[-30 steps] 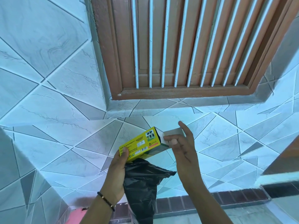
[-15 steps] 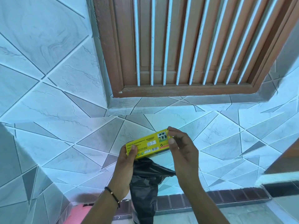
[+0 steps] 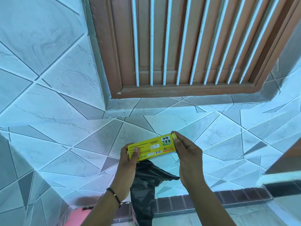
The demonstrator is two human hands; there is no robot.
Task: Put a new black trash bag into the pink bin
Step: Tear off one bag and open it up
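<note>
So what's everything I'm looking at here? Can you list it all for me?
yellow box: one, yellow with small print and a barcode, held up between both hands in front of the wall
black trash bag: one, black, hanging down below the box
pink bin: one, pink, only partly seen at the bottom edge, left of the bag
window frame: one, brown wood, top of the view
window bars: about a dozen, pale, upright across the window
wall tiles: many, pale grey with angled lines, covering the wall
brick border: one strip, dark brown, along the wall's foot
bracelet: one, black, on the left wrist
left hand: gripping the box's left end
right hand: pinching the box's right end
</note>
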